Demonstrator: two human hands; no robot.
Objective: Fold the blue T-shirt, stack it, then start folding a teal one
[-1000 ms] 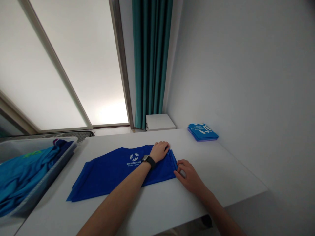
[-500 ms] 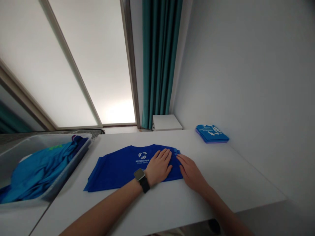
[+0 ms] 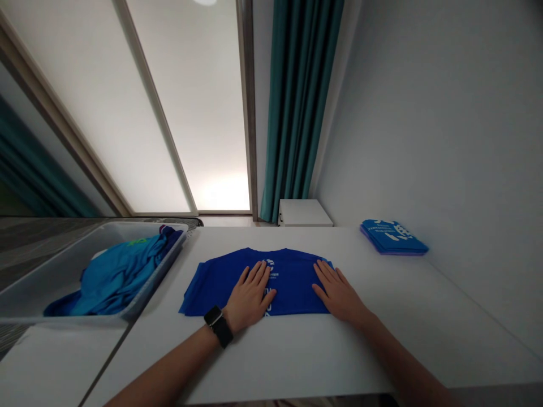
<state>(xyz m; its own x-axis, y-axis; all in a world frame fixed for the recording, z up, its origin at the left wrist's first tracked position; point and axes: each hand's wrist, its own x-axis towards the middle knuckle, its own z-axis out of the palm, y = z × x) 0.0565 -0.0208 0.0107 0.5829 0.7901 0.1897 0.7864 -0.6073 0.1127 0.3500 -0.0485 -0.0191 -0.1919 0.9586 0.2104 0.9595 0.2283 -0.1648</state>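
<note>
Head view: a blue shirt (image 3: 294, 288) lies flat beneath both hands, neckline on the far side. The left hand (image 3: 247, 301) rests palm down near its middle, fingers extended, gripping nothing. The right hand (image 3: 337, 293) presses flat at its right end, fingers likewise straight. White print (image 3: 270, 264) on the shirt is partly covered and too small to read. Lettering on the folded stack (image 3: 392, 237) is also illegible. Surface: white tabletop (image 3: 305, 356). A plastic bin (image 3: 161, 280) holding garments (image 3: 123, 277) stands left; a green curtain (image 3: 301, 113) hangs behind.
</note>
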